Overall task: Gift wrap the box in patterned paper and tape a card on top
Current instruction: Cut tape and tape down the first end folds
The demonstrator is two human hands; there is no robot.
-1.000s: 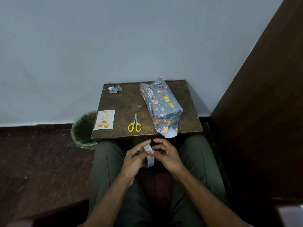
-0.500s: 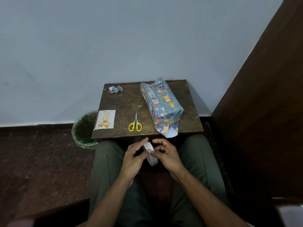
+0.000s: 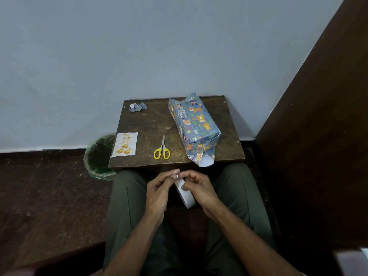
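Both hands work a white tape roll (image 3: 184, 193): my right hand (image 3: 201, 189) grips it; my left hand (image 3: 160, 191) pinches its edge, fingers nearly straight.

Person seated, both forearms extended over the lap. Left hand (image 3: 159, 191) raised, thumb and forefinger pinched together at the tips. Right hand (image 3: 200, 187) alongside, fingers curled inward, touching the left's fingertips.

Small dark wooden table (image 3: 151, 124) stood against a plain pale blue-grey wall (image 3: 139, 46); dark brown wooden panel (image 3: 322, 116) rose right of the table; dark speckled floor (image 3: 43, 188) lay left of it; light was dim and even.
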